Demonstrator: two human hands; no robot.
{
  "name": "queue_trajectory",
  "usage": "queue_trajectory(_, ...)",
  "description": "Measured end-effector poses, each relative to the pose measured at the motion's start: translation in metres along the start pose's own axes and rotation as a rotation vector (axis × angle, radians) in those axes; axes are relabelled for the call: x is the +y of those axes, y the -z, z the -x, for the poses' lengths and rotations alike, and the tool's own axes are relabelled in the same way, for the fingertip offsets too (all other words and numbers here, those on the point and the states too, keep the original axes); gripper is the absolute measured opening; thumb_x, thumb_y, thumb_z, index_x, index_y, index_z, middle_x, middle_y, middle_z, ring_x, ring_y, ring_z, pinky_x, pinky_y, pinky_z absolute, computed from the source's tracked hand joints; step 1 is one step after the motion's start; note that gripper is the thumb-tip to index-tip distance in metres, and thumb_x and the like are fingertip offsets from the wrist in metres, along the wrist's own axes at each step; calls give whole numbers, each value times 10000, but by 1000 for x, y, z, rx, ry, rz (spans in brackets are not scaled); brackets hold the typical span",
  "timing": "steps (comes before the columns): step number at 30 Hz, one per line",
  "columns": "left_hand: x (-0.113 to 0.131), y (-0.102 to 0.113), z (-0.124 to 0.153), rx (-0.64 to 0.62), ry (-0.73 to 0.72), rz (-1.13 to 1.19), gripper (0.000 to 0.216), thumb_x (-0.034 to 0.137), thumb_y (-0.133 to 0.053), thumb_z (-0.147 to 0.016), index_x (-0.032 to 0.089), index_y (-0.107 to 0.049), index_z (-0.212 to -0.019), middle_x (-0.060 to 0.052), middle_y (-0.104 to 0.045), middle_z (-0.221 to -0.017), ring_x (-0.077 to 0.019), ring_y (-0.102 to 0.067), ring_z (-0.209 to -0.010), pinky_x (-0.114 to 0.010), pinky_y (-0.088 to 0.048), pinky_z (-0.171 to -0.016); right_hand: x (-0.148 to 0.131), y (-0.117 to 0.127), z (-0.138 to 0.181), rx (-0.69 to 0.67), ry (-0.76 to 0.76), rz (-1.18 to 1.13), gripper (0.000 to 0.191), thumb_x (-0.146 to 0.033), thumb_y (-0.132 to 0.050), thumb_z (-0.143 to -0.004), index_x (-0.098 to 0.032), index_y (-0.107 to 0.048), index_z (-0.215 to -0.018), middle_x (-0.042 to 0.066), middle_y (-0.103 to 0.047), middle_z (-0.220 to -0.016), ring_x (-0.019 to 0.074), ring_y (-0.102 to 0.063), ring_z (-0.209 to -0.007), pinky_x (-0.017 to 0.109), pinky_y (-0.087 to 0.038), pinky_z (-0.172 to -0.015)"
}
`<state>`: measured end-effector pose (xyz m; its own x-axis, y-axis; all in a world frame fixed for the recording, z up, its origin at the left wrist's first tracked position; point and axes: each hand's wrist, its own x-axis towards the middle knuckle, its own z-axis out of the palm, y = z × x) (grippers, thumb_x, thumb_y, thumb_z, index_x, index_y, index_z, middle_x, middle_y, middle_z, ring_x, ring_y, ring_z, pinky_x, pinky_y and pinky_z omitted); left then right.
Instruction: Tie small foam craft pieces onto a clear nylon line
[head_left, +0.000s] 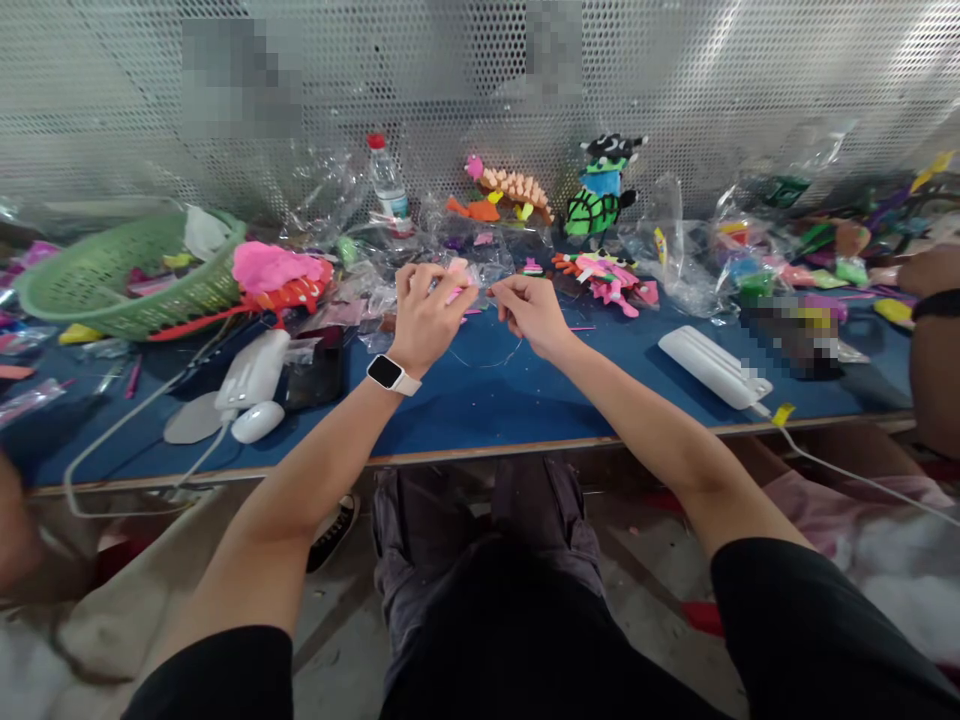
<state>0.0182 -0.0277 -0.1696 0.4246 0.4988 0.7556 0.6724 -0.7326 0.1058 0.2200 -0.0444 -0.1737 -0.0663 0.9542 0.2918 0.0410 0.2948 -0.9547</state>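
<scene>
Above the blue table my left hand (429,312), a pale watch on its wrist, is closed around a small soft pink piece (457,276). To its right my right hand (534,312) is closed in a pinch, thumb against forefinger. A thin pale strand (484,364) hangs in a loop between the two hands and runs up to the right fingers. The fingers hide most of what the tips hold. Just beyond the right hand lie pink figures (611,280) that look like modelling clay.
On the left stands a green basket (127,325) beside a pink-and-red figure (277,275). White power banks (255,370) with cables flank my arms. A water bottle (388,190), clay animals (517,190) and clear plastic bags line the back. Other people's arms (937,340) reach in from both sides.
</scene>
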Motion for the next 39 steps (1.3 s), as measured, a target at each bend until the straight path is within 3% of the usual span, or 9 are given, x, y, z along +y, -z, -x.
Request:
queue_trajectory(10, 1, 3, -2, -44, 2, 40, 263, 238, -551, -1129, 298, -807, -1125, -105, -819, -1228, -347, -687, -1279, -671, -461, -1202, 0, 1, 0, -26, 4, 8, 374, -497, -704, -1081, -220, -695, -830, -39, -632, -611, 57, -390, -385, 252, -313, -377)
queue_trajectory(16, -1, 1, -1, -8, 76, 116, 225, 337, -576, -1143, 284, -793, -1119, -102, -837, -1126, -330, -720, -1206, -623, -476, -1198, -5, 4, 3, -44, 137, 143, 384, -478, -691, -1078, -230, -665, -786, -28, -629, -625, 83, -489, -456, 262, -379, -475)
queue_trajectory(22, -11, -2, -5, -45, 246, 441, 226, 473, -772, -1030, 249, -793, -1038, -82, -844, -1034, -249, -769, -967, -457, -614, -977, -14, 7, 5, -37, 199, 236, 367, -363, -677, -1061, -225, -661, -722, 4, -647, -641, 133, -625, -644, 257, -421, -567)
queue_trajectory(25, -19, -3, -7, -154, 341, 712, 372, 585, -873, -924, 228, -782, -974, -85, -834, -964, -212, -778, -869, -368, -637, -804, -15, 9, 3, -50, 205, 230, 344, -373, -693, -1050, -224, -684, -740, -3, -637, -623, 133, -611, -625, 259, -428, -571)
queue_trajectory(28, -22, -5, -7, -222, 401, 841, 429, 625, -907, -882, 224, -766, -937, -78, -814, -898, -190, -774, -810, -334, -628, -732, -13, 11, 2, -65, 169, 223, 319, -402, -707, -1048, -219, -720, -786, -16, -631, -615, 110, -556, -549, 261, -424, -548)
queue_trajectory(31, -19, -3, -6, -166, 371, 776, 370, 581, -885, -925, 230, -769, -940, -73, -818, -903, -190, -763, -810, -342, -627, -747, -8, 10, 0, -51, 106, 199, 332, -447, -709, -1055, -223, -719, -810, -25, -644, -626, 86, -489, -472, 259, -406, -494)
queue_trajectory(34, -13, 1, -5, -96, 246, 520, 204, 451, -833, -991, 253, -788, -974, -63, -836, -973, -221, -763, -898, -403, -631, -899, -4, 8, 0, -36, 65, 148, 348, -451, -705, -1059, -227, -690, -792, -31, -645, -617, 73, -448, -421, 256, -369, -432)
queue_trajectory(37, -12, 4, -3, -111, 90, 267, 68, 335, -773, -1030, 272, -796, -1032, -65, -842, -1094, -279, -763, -1074, -498, -580, -1074, -1, 7, 0, -36, 36, 98, 334, -427, -703, -1063, -222, -695, -798, -38, -635, -601, 62, -418, -388, 252, -330, -392)
queue_trajectory(39, -12, 4, -2, -131, 14, 172, 67, 318, -739, -1053, 281, -794, -1062, -73, -837, -1137, -307, -752, -1139, -542, -553, -1106, 0, 7, -1, -38, 19, 81, 326, -440, -716, -1060, -220, -710, -819, -42, -632, -596, 58, -412, -383, 247, -315, -378)
